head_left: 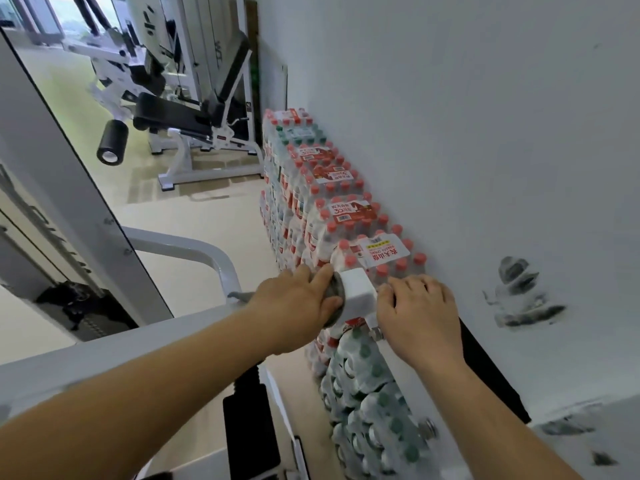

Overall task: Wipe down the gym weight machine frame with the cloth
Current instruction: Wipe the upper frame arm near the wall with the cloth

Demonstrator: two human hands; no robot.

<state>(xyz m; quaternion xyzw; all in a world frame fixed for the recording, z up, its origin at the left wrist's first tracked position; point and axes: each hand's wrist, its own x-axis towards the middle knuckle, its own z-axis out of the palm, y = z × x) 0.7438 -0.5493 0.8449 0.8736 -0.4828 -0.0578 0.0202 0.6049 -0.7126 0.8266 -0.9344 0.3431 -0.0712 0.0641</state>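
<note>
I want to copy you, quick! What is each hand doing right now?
Left hand: fingers curled round the grey cloth, pressing it on the white frame bar.
Right hand: fingers curled on that bar, gripping it.

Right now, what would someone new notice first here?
Two hands meet at centre: the left hand grips a grey cloth against the white frame, and the right hand grips it. Behind them, stacked packs of water bottles line the wall, which carries dark scuff marks on the right.
</note>
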